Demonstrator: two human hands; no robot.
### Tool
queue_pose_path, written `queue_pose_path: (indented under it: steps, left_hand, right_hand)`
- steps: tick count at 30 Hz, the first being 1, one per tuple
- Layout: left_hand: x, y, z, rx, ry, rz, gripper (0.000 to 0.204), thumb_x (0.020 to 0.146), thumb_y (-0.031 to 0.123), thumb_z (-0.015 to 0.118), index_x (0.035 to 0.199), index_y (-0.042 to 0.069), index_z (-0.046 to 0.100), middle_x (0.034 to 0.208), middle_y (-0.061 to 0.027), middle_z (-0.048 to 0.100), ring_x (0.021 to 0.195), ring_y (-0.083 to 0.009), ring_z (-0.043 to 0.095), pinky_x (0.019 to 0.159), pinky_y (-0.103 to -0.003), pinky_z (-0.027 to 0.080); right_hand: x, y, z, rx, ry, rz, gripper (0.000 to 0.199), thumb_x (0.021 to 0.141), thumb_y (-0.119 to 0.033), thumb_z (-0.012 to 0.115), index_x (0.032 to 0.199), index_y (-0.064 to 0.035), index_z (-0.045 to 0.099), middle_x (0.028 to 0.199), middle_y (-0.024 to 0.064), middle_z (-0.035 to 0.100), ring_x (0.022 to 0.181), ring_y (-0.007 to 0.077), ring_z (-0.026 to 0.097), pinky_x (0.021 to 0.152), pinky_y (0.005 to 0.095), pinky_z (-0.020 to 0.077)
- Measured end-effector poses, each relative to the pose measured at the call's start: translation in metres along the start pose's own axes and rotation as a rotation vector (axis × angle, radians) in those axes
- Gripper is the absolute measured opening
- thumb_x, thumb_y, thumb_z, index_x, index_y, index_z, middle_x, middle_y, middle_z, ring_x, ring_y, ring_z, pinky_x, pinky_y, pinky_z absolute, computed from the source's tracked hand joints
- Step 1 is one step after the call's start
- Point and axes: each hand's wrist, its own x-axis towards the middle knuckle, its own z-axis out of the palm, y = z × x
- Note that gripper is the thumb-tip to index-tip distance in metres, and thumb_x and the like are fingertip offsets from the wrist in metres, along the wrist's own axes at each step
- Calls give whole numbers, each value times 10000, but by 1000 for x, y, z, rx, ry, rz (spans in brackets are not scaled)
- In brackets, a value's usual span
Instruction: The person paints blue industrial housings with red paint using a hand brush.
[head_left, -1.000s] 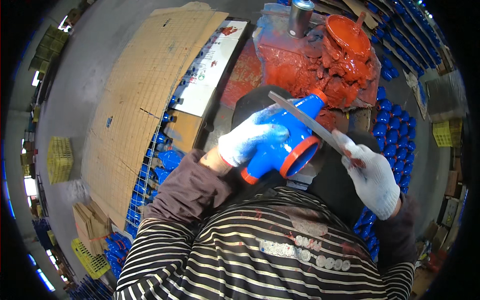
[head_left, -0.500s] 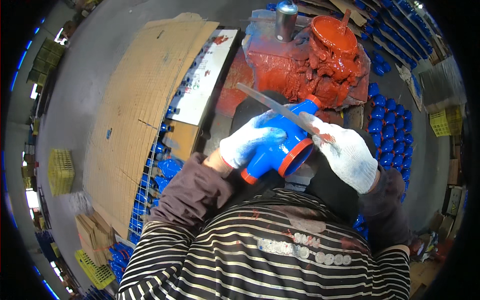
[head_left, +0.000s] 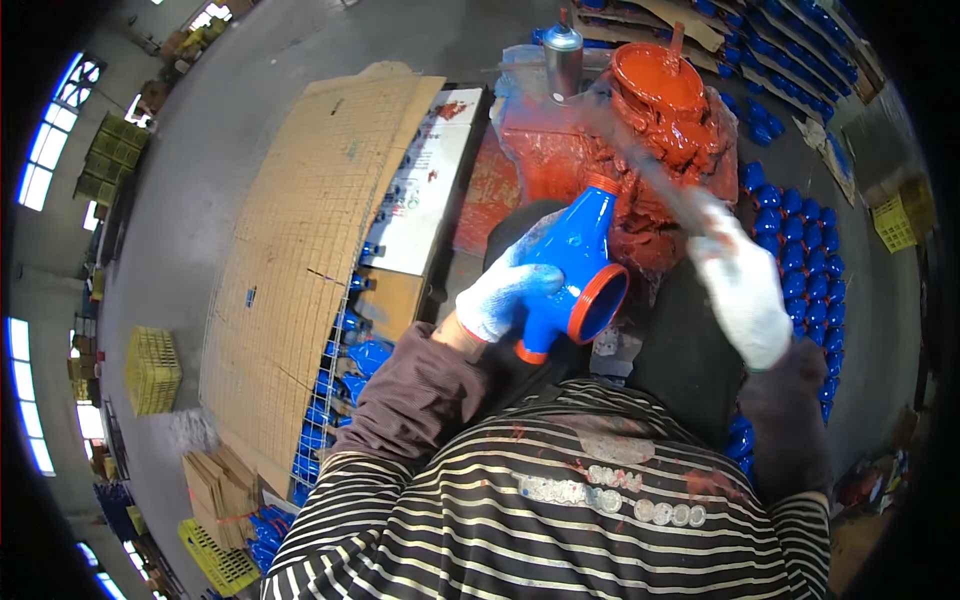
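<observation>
My left hand (head_left: pixel 510 285), in a white and blue glove, grips a blue cast fitting (head_left: pixel 575 265) whose round openings have orange-red painted rims. The fitting is tilted, its wide mouth facing down and right. My right hand (head_left: pixel 745 290), in a white glove, holds a long thin tool (head_left: pixel 650 165), blurred by motion. The tool reaches up and left toward a paint-covered bucket (head_left: pixel 660 85) full of orange-red paint. The right hand is clear of the fitting, to its right.
A metal can (head_left: pixel 563 55) stands left of the bucket on a paint-smeared stand (head_left: pixel 545 150). Many blue fittings (head_left: pixel 800 260) lie in rows on the floor at right. Cardboard sheets (head_left: pixel 300 260) cover stacked blue parts at left. Yellow crates (head_left: pixel 152 370) sit on the grey floor.
My right hand has lifted the tool off the fitting's rim and swung it up toward the paint bucket. The left hand has turned the fitting slightly.
</observation>
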Motion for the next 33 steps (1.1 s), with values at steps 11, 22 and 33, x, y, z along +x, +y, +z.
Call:
queue_pose_path:
  steps: [11, 22, 33]
  left_hand:
    - [16, 3, 6, -524, 214, 79, 363, 878, 262, 616, 1169, 52, 559, 1045, -113, 661, 918, -232, 654, 867, -397, 527]
    - [126, 137, -51, -540, -143, 704, 327, 923, 342, 493, 1121, 84, 521, 1033, -115, 619, 918, -285, 628, 743, -423, 569]
    - [134, 137, -84, -543, 315, 536, 822, 834, 707, 456, 1366, 89, 358, 1280, -166, 503, 1093, -357, 562, 810, -530, 527]
  right_hand:
    - [-242, 253, 38, -477, -244, 992, 340, 985, -232, 463, 1166, 42, 548, 1164, 160, 601, 1030, 305, 570, 890, 384, 436]
    - [-105, 191, -32, -294, 52, 719, 392, 945, -149, 516, 1300, 15, 487, 1309, 115, 547, 1158, 279, 549, 982, 363, 424]
    - [295, 46, 84, -125, 183, -202, 852, 728, -289, 783, 1415, -52, 338, 1309, 217, 465, 1172, 353, 505, 981, 413, 425]
